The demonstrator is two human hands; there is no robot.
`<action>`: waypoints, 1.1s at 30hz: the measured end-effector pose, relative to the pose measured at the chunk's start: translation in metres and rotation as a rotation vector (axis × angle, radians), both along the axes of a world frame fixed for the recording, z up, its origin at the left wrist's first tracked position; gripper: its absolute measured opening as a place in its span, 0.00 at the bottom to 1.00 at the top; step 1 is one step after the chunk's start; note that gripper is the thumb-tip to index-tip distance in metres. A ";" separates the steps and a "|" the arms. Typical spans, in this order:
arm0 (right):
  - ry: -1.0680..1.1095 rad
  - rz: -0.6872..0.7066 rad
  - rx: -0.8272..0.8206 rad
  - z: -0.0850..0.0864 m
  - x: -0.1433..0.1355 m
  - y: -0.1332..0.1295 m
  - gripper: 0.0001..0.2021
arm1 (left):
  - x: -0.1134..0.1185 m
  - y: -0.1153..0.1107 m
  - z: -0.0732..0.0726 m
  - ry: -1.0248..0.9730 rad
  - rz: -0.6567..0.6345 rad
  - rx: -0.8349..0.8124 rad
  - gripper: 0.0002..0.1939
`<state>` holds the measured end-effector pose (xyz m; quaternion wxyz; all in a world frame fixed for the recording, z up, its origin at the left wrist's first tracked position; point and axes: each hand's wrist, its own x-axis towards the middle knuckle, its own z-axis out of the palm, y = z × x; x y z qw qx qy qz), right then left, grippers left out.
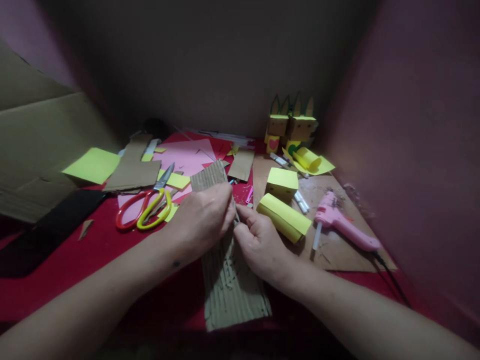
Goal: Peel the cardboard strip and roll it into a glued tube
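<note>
A long strip of corrugated cardboard (236,300), its ridges exposed and its middle scuffed and torn, stretches from below my hands up past them. My left hand (206,215) is closed in a fist over the upper part of the strip. Thumb and fingers of my right hand (262,245) pinch at the strip's right edge, close to the left fingertips. Whatever lies between the fingertips is hidden. A roll of yellow paper (283,217) lies just beyond the right hand. Left of my left hand rest scissors (150,205) with red and yellow handles.
A pink glue gun (343,222) lies on a cardboard sheet (356,255) at right, its cord trailing forward. Near it stands a yellow-topped box (282,182). Two cardboard figures (290,127) stand behind. Pink paper (187,152), cardboard scraps and a black strip (52,232) cover the left.
</note>
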<state>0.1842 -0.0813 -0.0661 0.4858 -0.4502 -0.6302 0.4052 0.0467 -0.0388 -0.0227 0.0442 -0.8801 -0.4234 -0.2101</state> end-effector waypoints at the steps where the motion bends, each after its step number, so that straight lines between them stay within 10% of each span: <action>1: 0.042 0.009 -0.019 0.002 0.000 0.001 0.14 | -0.001 0.000 0.002 -0.051 0.018 -0.037 0.07; 9: 0.273 0.082 -0.180 0.003 -0.001 0.005 0.18 | -0.017 0.005 0.003 -0.435 0.118 -0.421 0.09; 17: 0.196 0.080 -0.056 0.003 0.001 0.004 0.18 | -0.003 -0.004 0.007 -0.199 0.027 -0.203 0.09; 26: 0.106 0.055 0.006 0.001 0.001 0.001 0.16 | -0.001 0.005 0.016 -0.472 0.134 -0.755 0.07; 33: -0.006 0.017 0.092 0.003 0.002 -0.005 0.19 | 0.000 0.004 0.025 -0.323 0.125 -0.645 0.09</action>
